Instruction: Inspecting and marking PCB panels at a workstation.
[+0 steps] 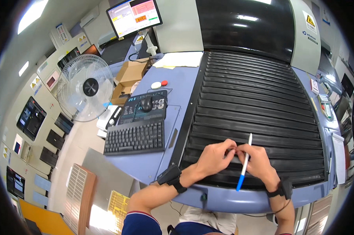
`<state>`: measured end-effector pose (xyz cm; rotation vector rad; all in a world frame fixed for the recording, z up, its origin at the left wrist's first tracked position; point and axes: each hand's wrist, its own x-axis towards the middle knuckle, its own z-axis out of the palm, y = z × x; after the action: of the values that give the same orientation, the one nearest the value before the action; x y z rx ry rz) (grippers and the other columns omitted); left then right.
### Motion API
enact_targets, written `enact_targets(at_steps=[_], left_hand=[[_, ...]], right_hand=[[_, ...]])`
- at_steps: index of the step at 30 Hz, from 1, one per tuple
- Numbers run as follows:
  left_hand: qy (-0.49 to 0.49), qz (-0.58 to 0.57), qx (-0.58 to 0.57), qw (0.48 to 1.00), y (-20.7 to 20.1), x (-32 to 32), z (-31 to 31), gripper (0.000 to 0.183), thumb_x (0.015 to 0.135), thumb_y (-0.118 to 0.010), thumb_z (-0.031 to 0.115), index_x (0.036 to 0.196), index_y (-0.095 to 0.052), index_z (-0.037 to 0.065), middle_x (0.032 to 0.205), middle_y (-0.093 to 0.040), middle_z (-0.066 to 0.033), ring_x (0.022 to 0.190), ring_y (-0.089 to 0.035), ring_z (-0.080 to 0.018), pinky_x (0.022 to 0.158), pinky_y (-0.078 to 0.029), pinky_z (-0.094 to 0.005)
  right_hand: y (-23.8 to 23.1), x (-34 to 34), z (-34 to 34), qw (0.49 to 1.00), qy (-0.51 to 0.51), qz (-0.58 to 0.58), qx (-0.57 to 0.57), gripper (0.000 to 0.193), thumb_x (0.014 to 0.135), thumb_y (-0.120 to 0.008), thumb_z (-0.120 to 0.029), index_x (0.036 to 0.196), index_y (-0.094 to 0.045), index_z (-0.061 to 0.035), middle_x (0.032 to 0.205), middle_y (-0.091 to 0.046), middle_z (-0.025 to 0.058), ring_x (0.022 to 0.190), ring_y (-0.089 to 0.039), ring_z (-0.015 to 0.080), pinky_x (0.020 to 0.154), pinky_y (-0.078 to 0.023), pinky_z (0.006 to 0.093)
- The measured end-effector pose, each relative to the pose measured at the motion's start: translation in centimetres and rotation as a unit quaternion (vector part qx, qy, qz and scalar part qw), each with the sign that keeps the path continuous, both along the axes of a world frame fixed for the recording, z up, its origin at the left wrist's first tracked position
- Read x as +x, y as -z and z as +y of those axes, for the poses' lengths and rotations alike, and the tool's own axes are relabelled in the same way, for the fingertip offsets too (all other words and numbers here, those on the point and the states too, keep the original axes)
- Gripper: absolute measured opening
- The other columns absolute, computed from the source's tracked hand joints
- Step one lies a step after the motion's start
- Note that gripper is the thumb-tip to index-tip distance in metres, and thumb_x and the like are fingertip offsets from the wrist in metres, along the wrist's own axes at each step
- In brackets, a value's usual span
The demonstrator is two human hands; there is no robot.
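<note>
My left hand (215,156) and my right hand (259,160) rest together on the black ribbed shutter (255,98) of a large machine, near its front edge. Their fingertips meet and pinch something very small between them; I cannot tell what it is. My right hand also holds a white pen with a blue cap (244,164), which points up and away from me. Both wrists wear black bands, each with a small device.
A black keyboard (134,137) and a mouse (146,103) on a dark mat lie on the blue-grey ledge (145,164) to the left. A white fan (85,87), a cardboard box (130,74), a monitor (134,15) and papers (179,59) stand farther back.
</note>
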<state>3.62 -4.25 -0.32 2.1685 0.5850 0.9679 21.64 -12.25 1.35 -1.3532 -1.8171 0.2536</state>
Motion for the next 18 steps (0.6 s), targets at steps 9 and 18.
enact_targets(at_steps=[9, 18], left_hand=[[-0.086, -0.029, 0.056, 0.994, -1.4, -1.2, 1.7, 0.015, 0.082, -0.076, 0.001, 0.094, -0.067, 0.001, 0.085, -0.074, -0.0092, 0.074, -0.073, -0.0211, 0.064, -0.057, -0.0301], [-0.095, -0.062, 0.045, 0.992, -0.9, -1.7, 3.7, 0.018, 0.077, -0.078, -0.001, 0.091, -0.067, 0.002, 0.085, -0.075, -0.0079, 0.067, -0.072, -0.0218, 0.063, -0.057, -0.0292]], right_hand=[[-1.3, -0.2, 0.1, 0.994, 0.087, 0.067, -0.007, 0.015, 0.081, -0.07, 0.004, 0.094, -0.07, -0.0015, 0.079, -0.073, 0.0147, 0.07, -0.073, 0.0279, 0.063, -0.056, 0.0316], [0.8, 0.3, 1.3, 0.984, 0.132, 0.111, -0.042, 0.015, 0.084, -0.062, 0.01, 0.098, -0.064, 0.0036, 0.084, -0.073, 0.0181, 0.079, -0.075, 0.0267, 0.075, -0.06, 0.0344]])
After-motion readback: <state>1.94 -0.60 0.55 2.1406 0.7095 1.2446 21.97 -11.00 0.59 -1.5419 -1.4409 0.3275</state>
